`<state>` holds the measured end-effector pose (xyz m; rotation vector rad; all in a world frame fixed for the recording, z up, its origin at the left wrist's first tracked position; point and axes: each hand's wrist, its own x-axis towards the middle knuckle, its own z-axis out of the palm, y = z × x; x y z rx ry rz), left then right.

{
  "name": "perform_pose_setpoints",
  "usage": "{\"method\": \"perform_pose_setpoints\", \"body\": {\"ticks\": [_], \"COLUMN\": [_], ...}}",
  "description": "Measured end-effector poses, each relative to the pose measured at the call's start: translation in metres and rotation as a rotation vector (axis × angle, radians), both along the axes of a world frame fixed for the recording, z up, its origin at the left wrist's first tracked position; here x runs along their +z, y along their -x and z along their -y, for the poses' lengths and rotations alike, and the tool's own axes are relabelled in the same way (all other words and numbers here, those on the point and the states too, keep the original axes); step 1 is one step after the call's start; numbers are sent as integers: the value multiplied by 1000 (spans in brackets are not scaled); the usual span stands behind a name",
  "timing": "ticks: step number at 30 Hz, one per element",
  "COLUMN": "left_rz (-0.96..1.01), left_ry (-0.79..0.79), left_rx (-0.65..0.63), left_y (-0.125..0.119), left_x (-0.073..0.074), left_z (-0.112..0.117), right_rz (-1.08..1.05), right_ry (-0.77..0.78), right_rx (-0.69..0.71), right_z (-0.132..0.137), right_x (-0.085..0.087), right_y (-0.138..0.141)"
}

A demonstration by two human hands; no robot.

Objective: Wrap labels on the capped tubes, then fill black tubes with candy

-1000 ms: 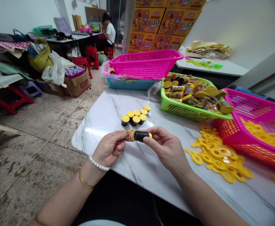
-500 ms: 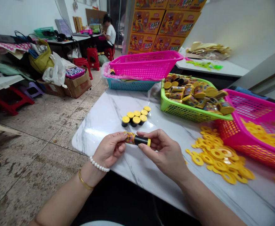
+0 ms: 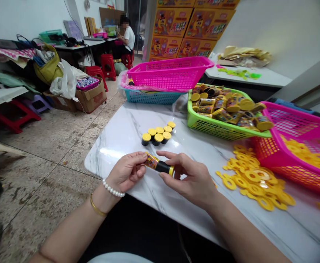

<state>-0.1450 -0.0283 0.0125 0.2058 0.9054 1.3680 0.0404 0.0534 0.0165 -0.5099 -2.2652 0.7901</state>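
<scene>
My left hand (image 3: 129,170) is closed, its thumb and fingertips pinching the outer end of a printed yellow plastic sleeve (image 3: 151,160). The sleeve adjoins a small black cylinder (image 3: 163,167) with a yellow end, and how far it overlaps the cylinder is unclear. My right hand (image 3: 188,175) holds that cylinder near its yellow end between thumb and fingers. The piece tilts down to the right above the marble-patterned table (image 3: 116,131). Beyond my hands, several black cylinders with yellow lids (image 3: 158,137) stand upright in a cluster.
A green basket (image 3: 217,126) holds many wrapped cylinders. Yellow rings (image 3: 254,177) lie piled beside a pink basket (image 3: 275,149) containing more. Another pink basket (image 3: 173,75) sits atop a blue basket (image 3: 151,98). Printed cartons (image 3: 187,29) are stacked behind; a seated person (image 3: 128,38) works far off.
The black cylinder's yellow end has tipped downward, so the piece slants more. My right fingers have shifted slightly on it, while my left hand keeps pinching the sleeve.
</scene>
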Motion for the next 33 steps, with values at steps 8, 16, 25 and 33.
{"method": "perform_pose_setpoints", "body": {"ticks": [8,16,25,33], "left_rz": [-250,-348,-458,-371], "left_ry": [21,-139,-193,-191], "left_rx": [84,-109,-107,-154], "left_y": [-9,-4,-14,-1], "left_x": [4,2,0,-4], "left_z": [12,5,-3,0], "right_rz": [-245,-116,-71,-109], "right_ry": [199,201,19,-83], "right_rx": [-140,29,-5,34], "right_z": [1,-2,-7,-10], "right_x": [-9,-4,-1,-4], "right_y": [1,1,-1,-3]}}
